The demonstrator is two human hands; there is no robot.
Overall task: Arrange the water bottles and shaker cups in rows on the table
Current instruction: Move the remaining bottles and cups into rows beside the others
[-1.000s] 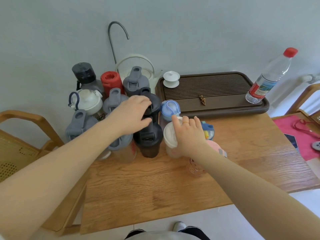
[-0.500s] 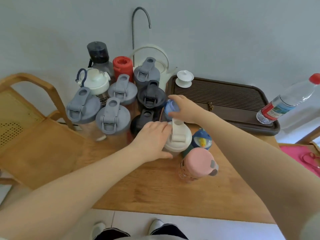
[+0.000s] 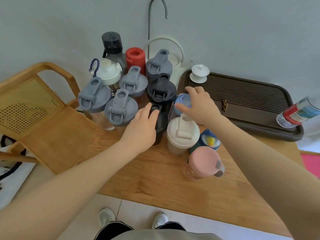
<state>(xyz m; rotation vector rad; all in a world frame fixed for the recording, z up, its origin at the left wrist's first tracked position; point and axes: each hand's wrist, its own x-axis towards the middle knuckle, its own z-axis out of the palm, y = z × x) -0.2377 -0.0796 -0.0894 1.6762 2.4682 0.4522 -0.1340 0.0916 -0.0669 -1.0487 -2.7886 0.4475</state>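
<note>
Several bottles and shaker cups crowd the far left of the wooden table (image 3: 155, 179). My left hand (image 3: 142, 127) wraps the front black shaker (image 3: 160, 125). A second black shaker (image 3: 161, 89) stands right behind it. My right hand (image 3: 199, 104) grips the blue-lidded bottle (image 3: 181, 101) from the right. Nearer to me stand a white shaker cup (image 3: 181, 134), a dark-blue kids' bottle (image 3: 210, 140) and a pink-lidded bottle (image 3: 204, 161). Several grey-lidded shakers (image 3: 119, 108), a white-lidded bottle (image 3: 108, 71) and a red bottle (image 3: 136, 58) fill the left and back.
A dark brown slatted tea tray (image 3: 242, 94) lies at the right with a white lidded cup (image 3: 199, 73) and a clear plastic water bottle (image 3: 297, 113) on it. A white kettle (image 3: 173, 58) under a curved spout stands at the wall. A wooden chair (image 3: 43, 110) adjoins the table's left edge.
My left hand has left the white shaker cup and moved left onto the front black shaker. My right hand stays on the blue-lidded bottle. The view has shifted slightly.
</note>
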